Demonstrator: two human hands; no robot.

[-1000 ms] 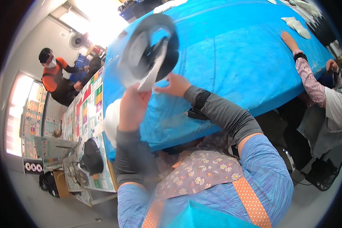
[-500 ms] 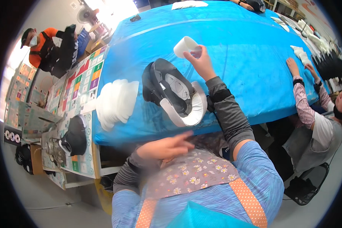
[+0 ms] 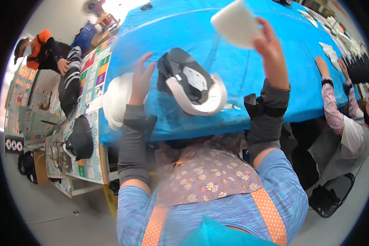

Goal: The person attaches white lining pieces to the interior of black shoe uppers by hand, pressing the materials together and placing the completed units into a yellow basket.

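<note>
**Both hands up over the near edge of the blue bench**

Right hand (image 3: 270, 49) raised high above the bench (image 3: 242, 78), fingers closed round a white foam piece (image 3: 235, 23), held clear of the blue cover. Left hand (image 3: 140, 78) lifted over the near left part of the bench, fingers spread wide, holding nothing; just beside the shoe upper, contact not certain. Dark grey shoe upper (image 3: 190, 87) with white lining and pale rim lying on the blue cover close to the near edge, between the two forearms, opening turned up. Stack of white pieces (image 3: 112, 100) at the near left corner of the bench, behind the left wrist. Dark sleeves on both forearms, flowered apron below. Another black shoe upper (image 3: 81, 137) on the patterned side table (image 3: 92, 162) left of the bench. Person in orange (image 3: 43, 51) seated at the far end of that table. Co-worker's hand (image 3: 322, 67) flat on the right edge of the bench, pink patterned sleeve behind it.
</note>
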